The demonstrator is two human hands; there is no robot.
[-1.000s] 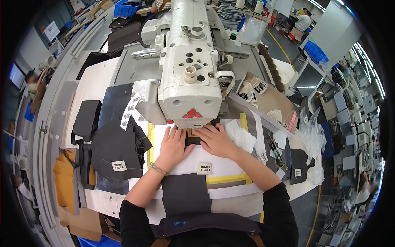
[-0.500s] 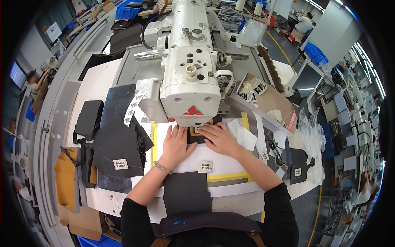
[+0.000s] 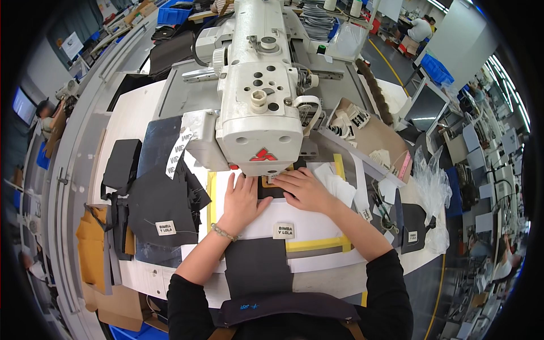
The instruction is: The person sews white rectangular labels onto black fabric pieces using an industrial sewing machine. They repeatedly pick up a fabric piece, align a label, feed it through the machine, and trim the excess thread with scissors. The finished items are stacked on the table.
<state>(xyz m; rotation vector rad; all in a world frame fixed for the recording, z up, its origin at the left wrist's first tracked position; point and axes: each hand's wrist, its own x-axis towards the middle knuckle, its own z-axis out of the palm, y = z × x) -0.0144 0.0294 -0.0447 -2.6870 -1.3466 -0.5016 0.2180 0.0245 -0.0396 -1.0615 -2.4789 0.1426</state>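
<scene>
We rest left hand [image 3: 241,199] and right hand [image 3: 305,191] flat, uncurled, at the dark piece [image 3: 265,192], toward the far edge of the white sheet [image 3: 263,219], bare towards the label [image 3: 284,230].

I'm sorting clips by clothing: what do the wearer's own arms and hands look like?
Black sleeves end well short of the left hand and right hand; neither wears a glove. A pale bracelet, beaded or chain-like, circles the left wrist; none shows on the right.
</scene>
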